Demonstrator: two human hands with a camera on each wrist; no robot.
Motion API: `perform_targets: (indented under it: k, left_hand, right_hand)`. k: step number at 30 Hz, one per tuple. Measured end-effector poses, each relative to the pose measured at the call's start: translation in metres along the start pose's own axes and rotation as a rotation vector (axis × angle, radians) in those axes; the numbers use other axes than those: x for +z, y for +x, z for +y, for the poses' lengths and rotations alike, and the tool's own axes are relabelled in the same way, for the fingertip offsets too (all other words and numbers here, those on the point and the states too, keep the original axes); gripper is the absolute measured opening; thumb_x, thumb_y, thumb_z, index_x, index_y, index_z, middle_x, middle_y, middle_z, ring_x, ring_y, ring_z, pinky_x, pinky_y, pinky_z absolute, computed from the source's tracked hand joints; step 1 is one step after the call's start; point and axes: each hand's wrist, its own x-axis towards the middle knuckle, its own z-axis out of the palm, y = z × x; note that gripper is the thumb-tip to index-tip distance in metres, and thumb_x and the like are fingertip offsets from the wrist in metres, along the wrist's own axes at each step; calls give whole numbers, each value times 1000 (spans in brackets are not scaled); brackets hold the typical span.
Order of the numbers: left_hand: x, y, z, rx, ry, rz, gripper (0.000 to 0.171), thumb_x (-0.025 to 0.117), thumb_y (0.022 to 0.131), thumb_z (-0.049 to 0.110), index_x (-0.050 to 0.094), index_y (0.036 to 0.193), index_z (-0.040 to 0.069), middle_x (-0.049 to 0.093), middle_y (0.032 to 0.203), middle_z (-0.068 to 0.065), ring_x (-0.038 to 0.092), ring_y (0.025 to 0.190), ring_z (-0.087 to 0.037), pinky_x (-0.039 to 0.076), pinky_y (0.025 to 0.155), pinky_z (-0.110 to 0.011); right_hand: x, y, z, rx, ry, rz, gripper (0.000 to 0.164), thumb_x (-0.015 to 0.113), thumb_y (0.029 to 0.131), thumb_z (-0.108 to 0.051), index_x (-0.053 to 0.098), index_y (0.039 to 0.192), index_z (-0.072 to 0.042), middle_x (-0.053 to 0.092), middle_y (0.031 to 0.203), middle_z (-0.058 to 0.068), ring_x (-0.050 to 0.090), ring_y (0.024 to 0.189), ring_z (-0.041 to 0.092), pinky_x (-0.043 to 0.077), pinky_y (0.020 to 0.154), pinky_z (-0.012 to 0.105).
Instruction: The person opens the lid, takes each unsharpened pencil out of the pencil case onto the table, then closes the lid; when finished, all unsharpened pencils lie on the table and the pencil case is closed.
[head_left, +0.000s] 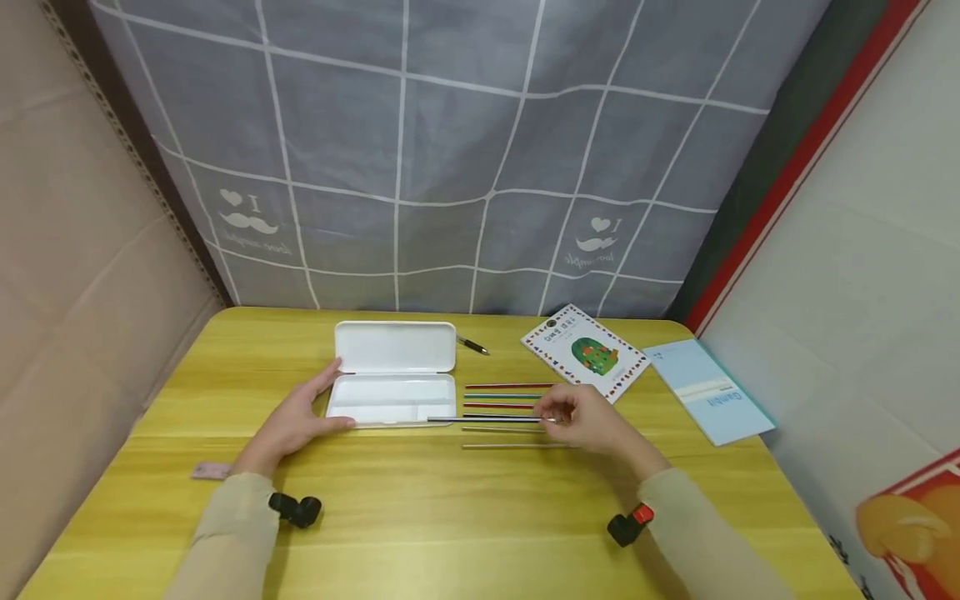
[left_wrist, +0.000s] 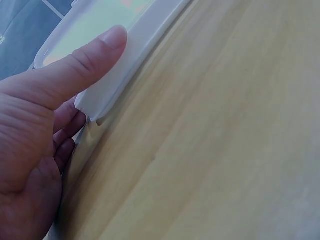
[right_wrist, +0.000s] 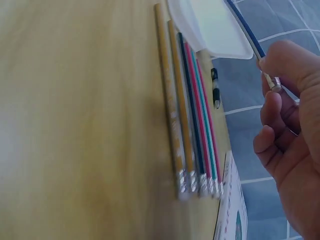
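A white pencil case (head_left: 395, 348) lies on the table with its lid folded back. My left hand (head_left: 296, 417) grips its left end, the thumb (left_wrist: 90, 62) over the front rim and the fingers at the side, partly hidden. Between thumb and fingers, my right hand (head_left: 588, 421) pinches a dark blue pencil (right_wrist: 245, 25) near its metal-banded end. That pencil's other end reaches over the case's front right corner in the head view. Below the right hand, several pencils (right_wrist: 190, 110) in red, green, dark blue and yellow lie side by side, right of the case.
A black pen (head_left: 473, 345) lies behind the pencils. At the back right are a white booklet (head_left: 562, 337) with a green picture and a light blue notebook (head_left: 708, 392). A small pinkish piece (head_left: 211, 471) lies by the left wrist. A grey checked curtain (head_left: 442, 150) hangs behind the table.
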Motion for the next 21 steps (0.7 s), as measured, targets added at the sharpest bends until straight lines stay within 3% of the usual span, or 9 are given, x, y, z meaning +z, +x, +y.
perform_targets:
  k: [6, 14, 21]
  left_hand:
    - [2, 0, -1, -17, -12, -6, 114, 89, 85, 32, 14, 169, 15, 33, 164, -27, 18, 155, -49, 12, 120, -72]
    - [3, 2, 0, -8, -5, -11, 114, 88, 86, 36, 14, 170, 18, 34, 164, -27, 19, 155, -49, 13, 119, -73]
    - [1, 1, -1, -17, -2, -10, 114, 88, 86, 36, 14, 170, 19, 34, 165, -26, 19, 155, -48, 13, 120, -72]
  right_hand:
    - [1, -27, 14, -9, -11, -60, 14, 77, 88, 1, 79, 99, -9, 68, 86, -4, 56, 73, 8, 50, 64, 23]
    - [5, -54, 29, -41, 58, -33, 15, 78, 87, 4, 78, 97, -7, 67, 83, -2, 57, 69, 10, 50, 59, 22]
    - [10, -64, 40, -4, 35, -17, 17, 79, 87, 1, 78, 97, -13, 67, 85, -3, 57, 69, 9, 51, 58, 24]
